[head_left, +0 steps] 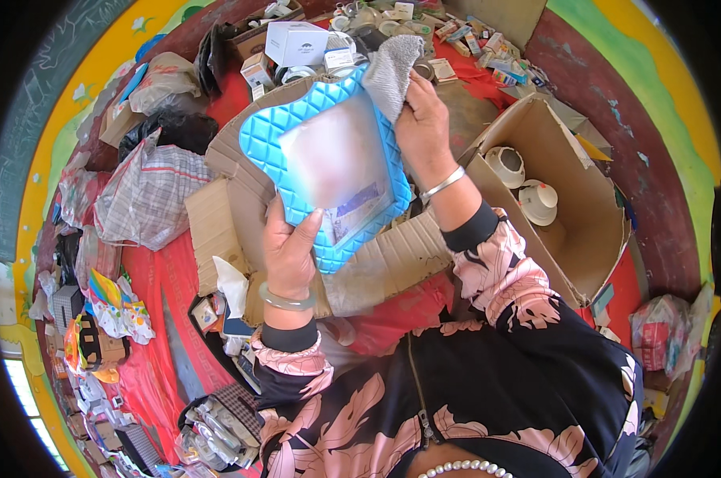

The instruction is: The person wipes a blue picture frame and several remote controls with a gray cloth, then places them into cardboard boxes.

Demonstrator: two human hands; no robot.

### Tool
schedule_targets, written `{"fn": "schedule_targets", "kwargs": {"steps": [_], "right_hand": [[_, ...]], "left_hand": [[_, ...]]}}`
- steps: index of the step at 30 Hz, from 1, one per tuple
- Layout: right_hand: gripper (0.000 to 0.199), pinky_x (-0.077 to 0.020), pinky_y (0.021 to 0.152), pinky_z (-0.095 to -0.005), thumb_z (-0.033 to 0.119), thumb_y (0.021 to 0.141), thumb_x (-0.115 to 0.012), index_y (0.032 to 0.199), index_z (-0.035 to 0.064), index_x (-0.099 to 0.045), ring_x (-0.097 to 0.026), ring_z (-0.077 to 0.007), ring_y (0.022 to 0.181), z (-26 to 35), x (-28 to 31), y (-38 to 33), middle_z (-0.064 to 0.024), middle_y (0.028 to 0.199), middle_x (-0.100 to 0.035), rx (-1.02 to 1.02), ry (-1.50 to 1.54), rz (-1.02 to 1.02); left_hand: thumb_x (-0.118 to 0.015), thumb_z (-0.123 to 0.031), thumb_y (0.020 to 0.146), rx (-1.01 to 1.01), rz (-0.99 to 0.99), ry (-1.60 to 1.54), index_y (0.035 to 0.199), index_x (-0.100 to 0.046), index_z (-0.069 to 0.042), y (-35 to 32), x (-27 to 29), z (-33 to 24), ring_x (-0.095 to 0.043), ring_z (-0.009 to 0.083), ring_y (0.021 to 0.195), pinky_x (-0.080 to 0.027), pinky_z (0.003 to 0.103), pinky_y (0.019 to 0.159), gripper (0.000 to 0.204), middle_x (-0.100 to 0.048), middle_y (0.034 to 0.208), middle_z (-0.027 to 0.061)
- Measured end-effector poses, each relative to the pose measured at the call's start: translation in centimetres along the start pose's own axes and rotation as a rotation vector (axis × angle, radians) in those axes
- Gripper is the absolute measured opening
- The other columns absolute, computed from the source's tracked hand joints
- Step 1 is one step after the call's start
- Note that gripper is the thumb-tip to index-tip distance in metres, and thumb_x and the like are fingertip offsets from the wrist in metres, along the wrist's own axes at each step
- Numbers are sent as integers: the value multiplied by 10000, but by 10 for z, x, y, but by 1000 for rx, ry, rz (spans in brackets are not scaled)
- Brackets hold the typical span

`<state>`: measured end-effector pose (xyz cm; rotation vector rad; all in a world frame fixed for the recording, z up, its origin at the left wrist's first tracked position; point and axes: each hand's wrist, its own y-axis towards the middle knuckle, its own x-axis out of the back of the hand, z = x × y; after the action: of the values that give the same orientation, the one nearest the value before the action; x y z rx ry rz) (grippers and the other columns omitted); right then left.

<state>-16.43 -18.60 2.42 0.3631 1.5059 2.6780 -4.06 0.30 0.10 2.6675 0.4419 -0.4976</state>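
On my feed, the blue frame [340,163] sits at upper centre, tilted, its lower left edge grasped by the left hand [291,243]. The right hand [424,119] grips a grey cloth [392,76] at its top right corner. Below lies one carton [396,263]; at right, an open box [591,195].
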Motion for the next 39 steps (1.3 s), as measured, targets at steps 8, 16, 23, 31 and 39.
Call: {"fn": "schedule_targets", "kwargs": {"steps": [8, 16, 23, 31, 39], "right_hand": [[378, -424, 902, -377, -54, 676, -536, 1049, -23, -588, -525, -359, 1038, 87, -1, -14, -205, 1124, -558, 249, 161, 332], [315, -484, 731, -344, -100, 719, -473, 987, 1, -604, -590, -285, 841, 59, 5, -18, -137, 913, -618, 123, 588, 948], [294, -457, 786, -279, -7, 730, -545, 1014, -8, -618, -581, -199, 887, 36, 16, 7, -121, 941, -603, -248, 524, 466], [254, -438, 774, -379, 23, 687, -567, 941, 11, -558, -523, -348, 890, 55, -14, -16, -164, 969, -554, 135, 152, 234], [282, -433, 743, -416, 7, 649, -570, 931, 28, -573, -502, -370, 843, 89, -16, -40, -160, 890, -534, 237, 363, 469]], "left_hand": [[-549, -9, 860, 89, -12, 40, 1265, -437, 7, -1, 8, 12, -512, 158, 1073, -404, 303, 928, 420, -539, 1180, 49], [-555, -44, 859, -15, -224, -155, 1276, -423, 16, 9, 18, -9, -509, 209, 1108, -394, 352, 958, 442, -515, 1240, 121], [-547, -118, 898, -28, -139, -232, 1271, -428, 24, 8, 26, -4, -508, 202, 1099, -378, 346, 959, 416, -532, 1212, 110], [-530, -153, 914, 27, -155, -113, 1242, -481, -22, 4, 1, 9, -488, 178, 1111, -343, 327, 987, 357, -539, 1202, 58], [-473, -305, 941, 26, -191, -159, 1268, -447, -51, 9, 14, -3, -482, 189, 1124, -371, 342, 969, 415, -509, 1234, 59]]}}
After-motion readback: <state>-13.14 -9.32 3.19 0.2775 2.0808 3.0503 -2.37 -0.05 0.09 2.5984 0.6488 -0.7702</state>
